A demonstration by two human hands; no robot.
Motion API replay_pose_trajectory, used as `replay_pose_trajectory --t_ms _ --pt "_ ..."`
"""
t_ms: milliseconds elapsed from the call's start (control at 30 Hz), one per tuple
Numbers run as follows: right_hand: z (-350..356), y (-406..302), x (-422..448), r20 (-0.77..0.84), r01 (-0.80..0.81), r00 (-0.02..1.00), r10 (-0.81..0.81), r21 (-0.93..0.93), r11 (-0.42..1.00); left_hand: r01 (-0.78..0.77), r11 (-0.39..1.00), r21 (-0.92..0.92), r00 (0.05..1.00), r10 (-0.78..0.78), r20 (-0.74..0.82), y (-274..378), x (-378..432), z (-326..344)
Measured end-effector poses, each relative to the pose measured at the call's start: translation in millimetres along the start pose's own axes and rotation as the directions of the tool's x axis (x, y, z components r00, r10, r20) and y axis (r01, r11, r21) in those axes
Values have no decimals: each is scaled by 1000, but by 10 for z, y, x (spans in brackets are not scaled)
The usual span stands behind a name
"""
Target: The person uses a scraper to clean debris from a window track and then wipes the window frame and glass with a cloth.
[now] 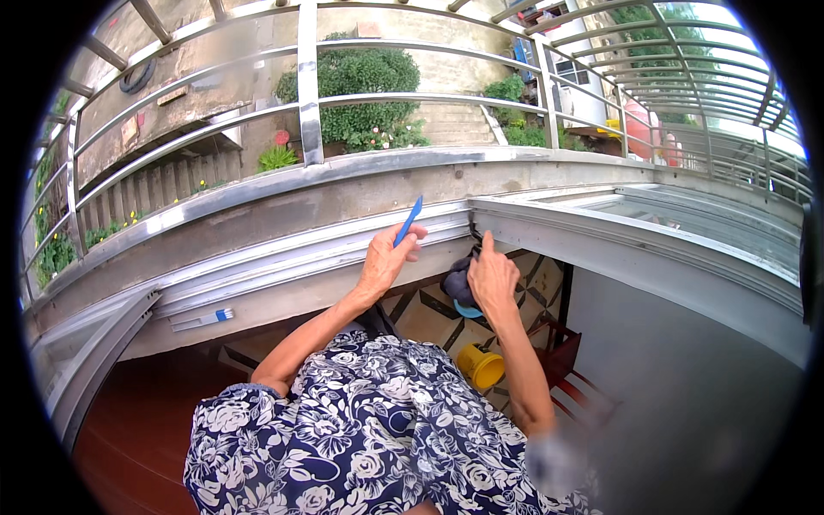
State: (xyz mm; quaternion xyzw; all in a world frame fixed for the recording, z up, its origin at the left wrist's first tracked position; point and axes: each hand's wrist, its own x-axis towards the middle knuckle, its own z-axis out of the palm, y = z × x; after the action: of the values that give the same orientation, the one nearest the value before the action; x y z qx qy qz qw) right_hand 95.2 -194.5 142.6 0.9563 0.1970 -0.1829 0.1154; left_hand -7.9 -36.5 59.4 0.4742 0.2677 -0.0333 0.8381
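My left hand (386, 257) holds a slim blue plastic tool (409, 222), its pointed end up and away from me, above the metal sliding-window track (309, 257). To its right, my right hand (494, 277) has its index finger extended beside the corner where the track meets the window frame (579, 238). A dark strip or cloth edge (475, 233) lies at that corner, and a dark bunched cloth (458, 281) is at or under my right hand. Whether the fingers grip the cloth is hidden. A small brush with blue and white end (223, 315) lies on the sill at left.
A metal railing (310, 84) stands beyond the sill. At left is another window sash frame (103, 360). Below are a yellow bucket (479, 365), a light-blue round object (467, 309) and a red wooden chair (560, 351) on the tiled floor.
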Motion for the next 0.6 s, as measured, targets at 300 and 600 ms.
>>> replay_pose_trajectory --t_ms 300,600 --pt "101 -353 -494 -94 -53 985 147 639 767 155 928 -338 975 -88 206 -368 -264 73" --pt "344 -400 -457 -110 -21 982 153 746 666 -260 746 613 952 302 36 -490 -83 -251"
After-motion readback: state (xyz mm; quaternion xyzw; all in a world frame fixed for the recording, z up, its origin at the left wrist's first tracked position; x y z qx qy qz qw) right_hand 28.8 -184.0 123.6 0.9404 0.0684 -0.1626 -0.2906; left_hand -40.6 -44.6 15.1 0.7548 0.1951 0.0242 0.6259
